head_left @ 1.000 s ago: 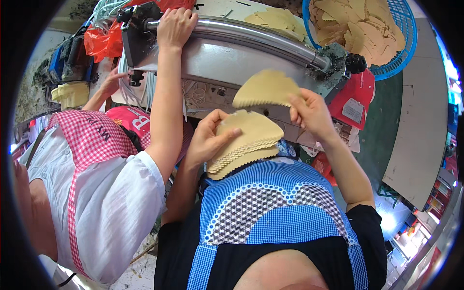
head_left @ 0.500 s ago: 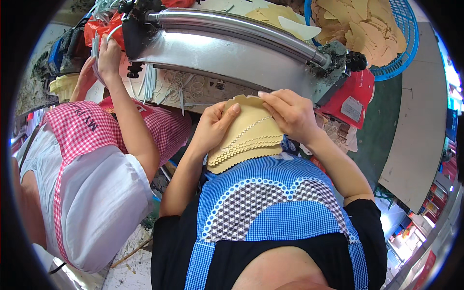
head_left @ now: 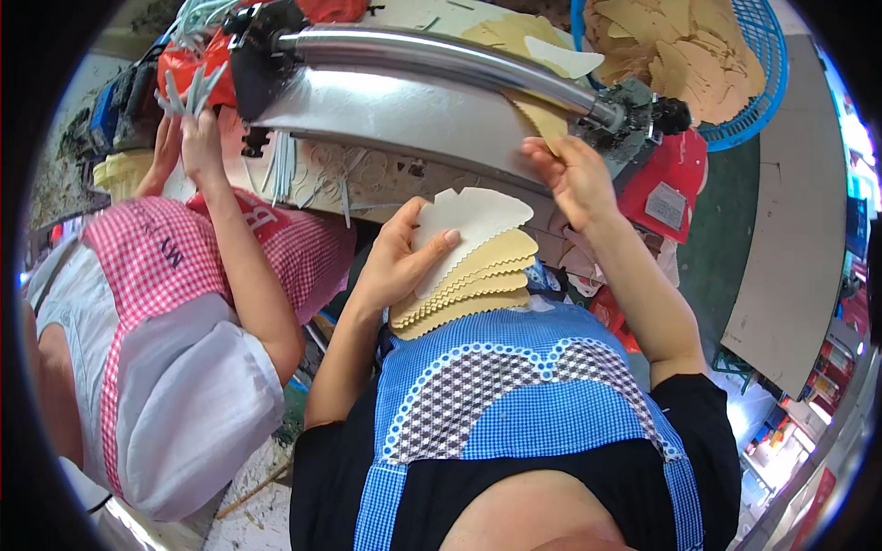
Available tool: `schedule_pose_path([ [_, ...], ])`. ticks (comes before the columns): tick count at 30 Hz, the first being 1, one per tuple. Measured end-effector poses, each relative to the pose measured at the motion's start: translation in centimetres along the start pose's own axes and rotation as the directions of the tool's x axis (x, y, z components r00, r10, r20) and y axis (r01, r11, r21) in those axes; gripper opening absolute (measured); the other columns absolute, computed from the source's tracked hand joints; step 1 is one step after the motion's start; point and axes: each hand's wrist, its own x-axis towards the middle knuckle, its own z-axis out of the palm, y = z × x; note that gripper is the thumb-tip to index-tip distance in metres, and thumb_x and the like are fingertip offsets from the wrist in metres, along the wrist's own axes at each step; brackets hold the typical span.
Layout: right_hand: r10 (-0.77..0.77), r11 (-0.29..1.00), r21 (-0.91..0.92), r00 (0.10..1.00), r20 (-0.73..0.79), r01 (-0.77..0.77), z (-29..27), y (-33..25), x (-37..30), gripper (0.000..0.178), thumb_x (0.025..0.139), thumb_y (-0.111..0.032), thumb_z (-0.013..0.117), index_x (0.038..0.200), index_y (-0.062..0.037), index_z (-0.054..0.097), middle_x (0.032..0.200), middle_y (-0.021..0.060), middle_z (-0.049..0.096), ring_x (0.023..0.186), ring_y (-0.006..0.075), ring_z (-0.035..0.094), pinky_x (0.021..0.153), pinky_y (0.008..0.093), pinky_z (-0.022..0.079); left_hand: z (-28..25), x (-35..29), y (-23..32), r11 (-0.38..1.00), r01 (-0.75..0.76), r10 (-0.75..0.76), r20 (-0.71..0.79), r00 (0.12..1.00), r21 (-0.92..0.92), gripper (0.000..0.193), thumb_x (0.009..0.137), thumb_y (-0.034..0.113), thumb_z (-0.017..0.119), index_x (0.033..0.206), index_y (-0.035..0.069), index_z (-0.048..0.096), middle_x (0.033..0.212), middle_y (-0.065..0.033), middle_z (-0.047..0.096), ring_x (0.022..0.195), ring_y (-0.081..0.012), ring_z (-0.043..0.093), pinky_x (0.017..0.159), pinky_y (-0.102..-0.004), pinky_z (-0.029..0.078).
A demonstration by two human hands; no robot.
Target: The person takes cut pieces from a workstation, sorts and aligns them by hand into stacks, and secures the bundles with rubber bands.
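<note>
My left hand grips a fanned stack of zigzag-edged leather pieces, its thumb lying across the top. The uppermost piece is off-white; those beneath are tan. The stack is held in front of my blue checked apron. Farther off to the right, my right hand pinches the near end of a single tan leather piece. That piece's far end reaches the steel roller of a machine, close to its right end. Some fingertips of this hand are blurred.
A sloping metal plate fronts the roller. Tan pieces lie behind it. A blue basket of tan pieces stands at the far right, above a red bag. At left, a co-worker in a pink checked apron holds pale strips.
My right hand has left the stack and moved up and right to the roller with one tan piece. An off-white piece now shows on top. The co-worker's strips have fanned out.
</note>
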Motion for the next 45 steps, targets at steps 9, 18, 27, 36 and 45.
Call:
schedule_pose_path([
  [9, -0.729, 0.351, -0.676, 0.642, 0.237, 0.648, 3.1, -3.1, -5.6, 0.007, 0.082, -0.007, 0.063, 0.079, -0.0019, 0.058, 0.073, 0.0067, 0.054, 0.071, 0.0143, 0.053, 0.065, 0.0275, 0.043, -0.3, -1.4, -0.6, 0.998, -0.028, 0.026, -0.044, 0.999, -0.059, 0.021, 0.085, 0.012, 0.067, 0.094, 0.001, 0.051, 0.08, -0.0023, 0.06, 0.074, -0.0063, 0.058, 0.061, -0.0198, 0.047],
  [18, -0.644, -0.276, -0.721, 0.435, 0.629, 0.635, 1.8, -0.8, -0.3, 0.016, 0.074, -0.018, 0.069, 0.086, -0.0081, 0.065, 0.083, 0.0064, 0.059, 0.074, 0.0242, 0.055, 0.065, 0.0328, 0.046, -0.8, 0.1, 1.2, 0.999, -0.014, 0.017, -0.08, 0.997, 0.042, 0.021, 0.091, 0.017, 0.059, 0.098, -0.002, 0.058, 0.082, -0.0023, 0.063, 0.072, -0.0049, 0.058, 0.063, -0.0206, 0.048],
  [27, -0.086, 0.694, -0.698, 0.983, 0.165, 0.178, 2.4, -2.4, -4.1, 0.022, 0.092, -0.022, 0.055, 0.095, -0.0018, 0.064, 0.073, 0.0026, 0.062, 0.055, 0.0066, 0.052, 0.048, 0.0198, 0.041, -1.0, -1.3, 0.2, 0.999, -0.051, 0.052, -0.045, 0.998, 0.013, 0.021, 0.086, 0.017, 0.066, 0.094, -0.001, 0.058, 0.081, -0.0028, 0.062, 0.075, -0.0057, 0.057, 0.067, -0.0207, 0.048],
  [36, 0.002, 0.81, -0.556, 0.948, 0.318, 0.185, 4.2, 0.2, -3.6, 0.02, 0.091, -0.019, 0.056, 0.1, -0.0012, 0.062, 0.09, 0.0077, 0.065, 0.084, 0.0139, 0.062, 0.079, 0.0275, 0.049, -0.5, -0.1, 0.0, 0.994, 0.045, -0.04, -0.057, 0.998, 0.099, 0.022, 0.086, 0.019, 0.067, 0.09, -0.001, 0.057, 0.072, 0.0, 0.058, 0.067, -0.0039, 0.053, 0.057, -0.0208, 0.044],
  [45, 0.013, 1.0, -0.007, 1.0, -0.024, -0.013, 0.3, -0.1, -0.9, 0.023, 0.095, -0.019, 0.05, 0.107, -0.0005, 0.056, 0.096, 0.014, 0.065, 0.088, 0.0125, 0.063, 0.071, 0.0181, 0.051, -0.7, -1.0, -1.6, 1.0, 0.013, -0.013, 0.001, 1.0, -0.013, 0.023, 0.085, 0.016, 0.067, 0.095, -0.003, 0.058, 0.078, -0.0003, 0.061, 0.072, -0.0056, 0.057, 0.063, -0.0199, 0.047],
])
